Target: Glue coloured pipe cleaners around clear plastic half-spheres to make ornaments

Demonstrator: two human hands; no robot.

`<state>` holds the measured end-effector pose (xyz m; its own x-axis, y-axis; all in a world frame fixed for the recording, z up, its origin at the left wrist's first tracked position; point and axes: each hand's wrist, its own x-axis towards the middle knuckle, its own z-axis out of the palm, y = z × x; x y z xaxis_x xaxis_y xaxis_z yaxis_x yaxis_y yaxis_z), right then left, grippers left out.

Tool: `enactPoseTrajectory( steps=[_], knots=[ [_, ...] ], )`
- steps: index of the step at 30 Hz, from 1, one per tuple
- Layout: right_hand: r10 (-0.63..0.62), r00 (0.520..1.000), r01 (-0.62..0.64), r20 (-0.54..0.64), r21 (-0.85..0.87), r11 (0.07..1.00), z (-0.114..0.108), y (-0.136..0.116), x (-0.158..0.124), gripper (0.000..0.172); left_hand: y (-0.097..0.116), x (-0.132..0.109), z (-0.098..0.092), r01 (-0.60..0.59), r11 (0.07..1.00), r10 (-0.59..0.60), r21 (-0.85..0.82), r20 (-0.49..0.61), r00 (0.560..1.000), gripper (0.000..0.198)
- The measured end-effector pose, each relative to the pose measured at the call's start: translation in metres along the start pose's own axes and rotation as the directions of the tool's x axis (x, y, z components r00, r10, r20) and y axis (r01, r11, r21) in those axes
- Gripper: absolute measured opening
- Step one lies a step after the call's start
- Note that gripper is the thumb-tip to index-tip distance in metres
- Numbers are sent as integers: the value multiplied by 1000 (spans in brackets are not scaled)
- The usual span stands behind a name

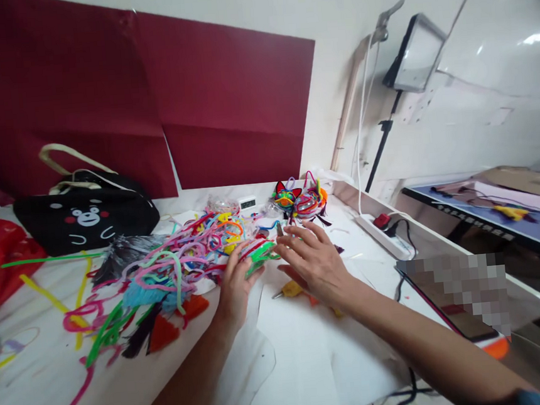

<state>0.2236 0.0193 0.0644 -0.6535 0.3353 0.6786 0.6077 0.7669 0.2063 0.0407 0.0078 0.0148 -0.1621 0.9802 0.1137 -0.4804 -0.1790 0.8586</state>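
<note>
Left hand curled round green bundle; right hand half-curled beside it, hold unclear. Glue gun under right hand: if hot, dropped fingers could burn.

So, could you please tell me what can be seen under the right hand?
Part of a yellow tool with a pointed metal tip shows beneath the right hand; the hand covers the rest, so its full shape cannot be seen.
</note>
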Motion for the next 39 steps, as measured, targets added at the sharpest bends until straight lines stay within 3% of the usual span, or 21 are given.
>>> enactPoseTrajectory(
  steps=[4, 8, 12, 17, 21, 26, 28, 39],
  knots=[
    [-14, 998, 15, 58, -4, 1000, 14, 12, 4, 15, 0, -1, 1, 10, 1000, -9, 19, -15, 1000, 39],
    [-13, 993, 11, 114, 20, 1000, 17, 15, 2, 22, -2, -1, 2, 31, 999, -30, 37, -32, 999, 39],
    [84, 987, -116, 134, 249, 962, 22, 16, -4, 21, -4, -1, 2, 43, 997, -41, 60, -29, 999, 41],
    [262, 952, -307, 160, 520, 797, 27, 19, -11, 18, -7, -1, 1, 51, 993, -50, 109, -9, 999, 42],
    [401, 882, -462, 249, 630, 624, 27, 21, -12, 13, -12, -1, 0, 41, 992, -46, 120, 32, 998, 41],
    [557, 703, -669, 442, 676, 309, 29, 27, -15, 14, -13, -2, 0, 45, 988, -53, 149, 54, 997, 43],
    [588, 665, -686, 461, 688, 236, 30, 29, -16, 16, -13, -2, 1, 46, 986, -55, 163, 50, 997, 45],
    [614, 661, -675, 431, 700, 236, 31, 25, -15, 9, -17, 0, 0, 49, 986, -60, 156, 62, 996, 45]
  ],
)
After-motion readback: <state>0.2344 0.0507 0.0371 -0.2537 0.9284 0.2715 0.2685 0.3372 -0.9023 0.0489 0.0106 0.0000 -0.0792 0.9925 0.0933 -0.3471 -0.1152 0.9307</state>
